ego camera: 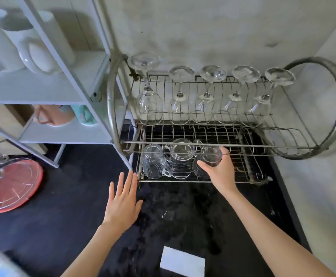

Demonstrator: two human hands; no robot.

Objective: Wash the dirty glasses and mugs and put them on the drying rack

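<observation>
A two-tier metal drying rack [247, 177] stands on the black counter against the wall. Several stemmed wine glasses [150, 104] hang upside down along its upper tier. On the lower tier sit a clear glass mug [153, 162] and another upturned glass mug [182, 156]. My right hand [220, 169] grips a third clear glass mug [211, 155] inside the lower tier, just right of the other two. My left hand [123, 200] hovers flat and empty over the counter, in front of the rack's left corner, fingers spread.
A white shelf unit [67, 134] stands left of the rack, holding white jugs [33, 43] and a pink mug [53, 116]. A red tray [9, 186] with clear glassware lies at far left. A white sponge [183, 260] rests on the wet counter nearby.
</observation>
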